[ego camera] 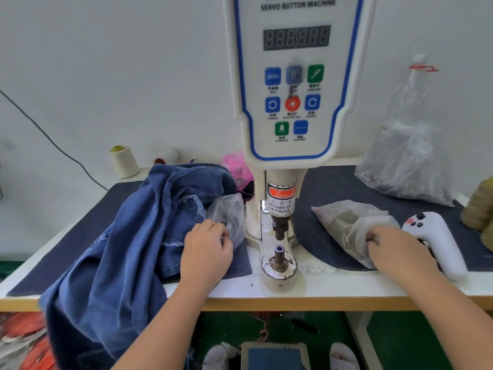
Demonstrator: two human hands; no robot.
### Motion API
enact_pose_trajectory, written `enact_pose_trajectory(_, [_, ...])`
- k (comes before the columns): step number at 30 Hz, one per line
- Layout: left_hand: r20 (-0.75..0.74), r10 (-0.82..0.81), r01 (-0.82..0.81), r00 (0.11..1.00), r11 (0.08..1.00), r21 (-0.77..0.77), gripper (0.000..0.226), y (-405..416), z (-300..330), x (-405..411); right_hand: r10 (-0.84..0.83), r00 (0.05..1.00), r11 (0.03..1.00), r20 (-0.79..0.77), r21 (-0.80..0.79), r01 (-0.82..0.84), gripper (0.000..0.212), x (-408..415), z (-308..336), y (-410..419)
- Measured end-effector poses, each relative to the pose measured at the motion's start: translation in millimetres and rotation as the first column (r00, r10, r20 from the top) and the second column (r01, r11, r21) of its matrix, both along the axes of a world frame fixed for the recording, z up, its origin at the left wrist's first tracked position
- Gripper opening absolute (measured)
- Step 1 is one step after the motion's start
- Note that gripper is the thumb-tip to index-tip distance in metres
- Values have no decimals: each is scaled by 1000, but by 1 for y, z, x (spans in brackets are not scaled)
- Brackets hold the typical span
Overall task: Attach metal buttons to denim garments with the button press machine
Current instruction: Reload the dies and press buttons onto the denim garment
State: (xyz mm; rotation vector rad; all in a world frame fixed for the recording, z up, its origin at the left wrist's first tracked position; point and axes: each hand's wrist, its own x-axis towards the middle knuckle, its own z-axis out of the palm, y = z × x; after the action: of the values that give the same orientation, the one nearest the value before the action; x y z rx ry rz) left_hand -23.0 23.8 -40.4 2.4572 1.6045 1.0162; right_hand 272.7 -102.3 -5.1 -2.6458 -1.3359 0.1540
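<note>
At the centre of the frame the button press machine (282,198) stands on the surface (333,285), its lower post bare, while the soft, heavy denim garment (128,236) lies heaped at left and hangs over the front edge. The left hand (206,249) pinches into a small clear bag (229,217), and the right hand (394,249) curls its grip on a crinkly plastic bag (349,225) at right. Whether either holds a button cannot be told; the limp denim will likely handle best pinched flat near its hem.
</note>
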Motion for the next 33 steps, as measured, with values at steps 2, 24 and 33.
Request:
enact_pose_trajectory(2, [-2,-2,2,1000,1000,2,5,0,-1,0,5,1000,999,11,51,-5,17,0,-4,-3])
enact_pose_trajectory(24, [-19,-3,3,1000,1000,5,6,2,-2,0,83,997,996,-1,-43,-83,19,-1,6,-3])
enact_pose_trajectory(33, [-28,-5,6,1000,1000,17,6,1,-2,-1,57,996,997,-62,-56,-60,28,-5,7,0])
